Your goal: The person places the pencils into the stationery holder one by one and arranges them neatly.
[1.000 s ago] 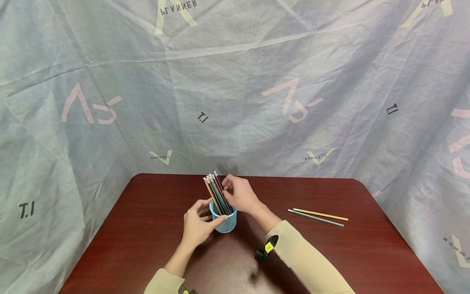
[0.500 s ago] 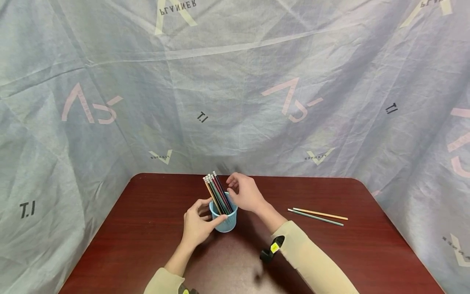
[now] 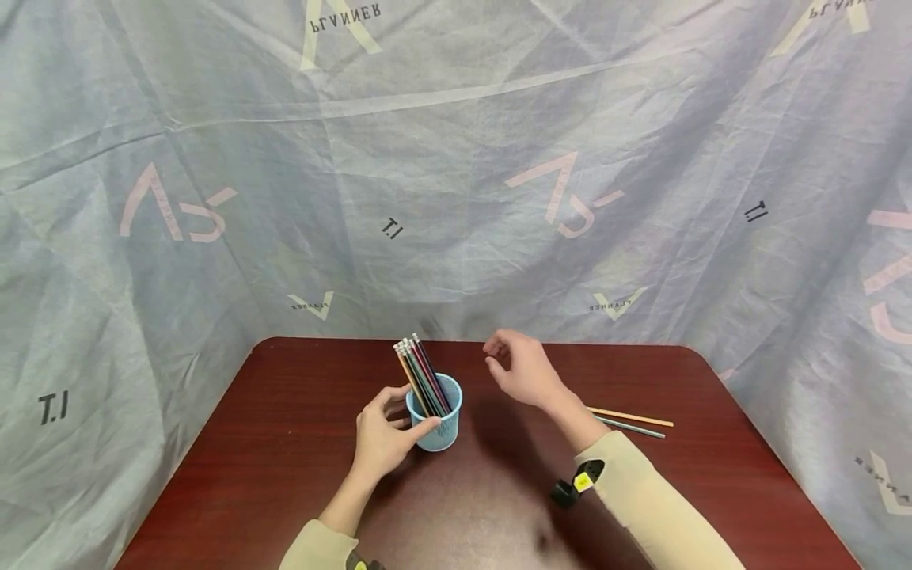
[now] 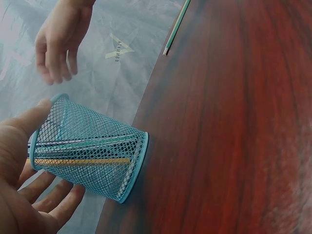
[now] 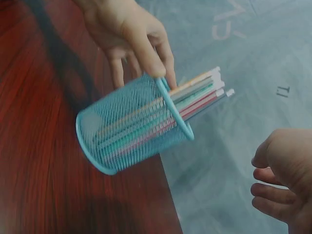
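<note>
A light-blue mesh pencil cup [image 3: 440,435] stands on the table near its middle. Several pencils [image 3: 419,370] with white ends lean to the left inside it, in orange, green, red and dark colours. My left hand [image 3: 380,437] holds the cup from the left, thumb at the near side of the rim and fingers round the far side. To the right of the cup, apart from it, my right hand [image 3: 526,370] hovers with loosely bent fingers and nothing in them. In the right wrist view the pencils' white tips [image 5: 219,84] stick out past the cup's rim.
On the right part of the dark red table [image 3: 285,491] lie an orange pencil [image 3: 634,416] and a green pencil [image 3: 636,428], partly hidden by my right forearm. A grey printed cloth [image 3: 456,198] hangs behind and at the sides.
My right hand has moved away from the pencils in the cup toward the right, and its forearm now covers the ends of the two loose pencils. The left hand and cup stay put.
</note>
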A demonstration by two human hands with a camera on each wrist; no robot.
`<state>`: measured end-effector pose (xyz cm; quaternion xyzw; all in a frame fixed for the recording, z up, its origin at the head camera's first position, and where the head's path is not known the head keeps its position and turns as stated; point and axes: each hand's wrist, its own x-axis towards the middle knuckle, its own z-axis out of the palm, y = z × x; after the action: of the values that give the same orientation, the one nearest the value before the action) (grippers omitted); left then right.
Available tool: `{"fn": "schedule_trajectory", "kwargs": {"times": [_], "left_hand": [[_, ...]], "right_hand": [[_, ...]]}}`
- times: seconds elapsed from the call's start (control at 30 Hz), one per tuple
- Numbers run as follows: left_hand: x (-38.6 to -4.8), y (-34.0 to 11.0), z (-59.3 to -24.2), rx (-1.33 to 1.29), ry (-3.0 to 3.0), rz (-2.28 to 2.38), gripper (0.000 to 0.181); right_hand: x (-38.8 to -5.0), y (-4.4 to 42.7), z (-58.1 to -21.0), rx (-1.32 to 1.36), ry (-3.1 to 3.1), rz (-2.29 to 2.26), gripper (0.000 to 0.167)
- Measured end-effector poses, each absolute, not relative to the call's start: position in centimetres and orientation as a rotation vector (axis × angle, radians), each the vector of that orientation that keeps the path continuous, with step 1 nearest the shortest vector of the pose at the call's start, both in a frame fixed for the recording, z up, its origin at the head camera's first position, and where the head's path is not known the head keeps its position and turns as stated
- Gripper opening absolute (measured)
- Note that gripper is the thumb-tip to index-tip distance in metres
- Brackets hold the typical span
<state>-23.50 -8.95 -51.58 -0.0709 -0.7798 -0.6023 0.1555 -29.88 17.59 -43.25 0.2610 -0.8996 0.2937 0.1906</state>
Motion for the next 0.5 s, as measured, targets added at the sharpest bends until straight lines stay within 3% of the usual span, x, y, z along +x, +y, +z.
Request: {"fn": "schedule_trajectory", "kwargs": {"times": [0.5], "left_hand": [[-23.5, -9.0, -51.5, -0.216, -2.205, -1.761, 0.065]], "right_hand": [[-28.6, 24.4, -43.3, 0.664, -2.595, 0.684, 0.011]]}}
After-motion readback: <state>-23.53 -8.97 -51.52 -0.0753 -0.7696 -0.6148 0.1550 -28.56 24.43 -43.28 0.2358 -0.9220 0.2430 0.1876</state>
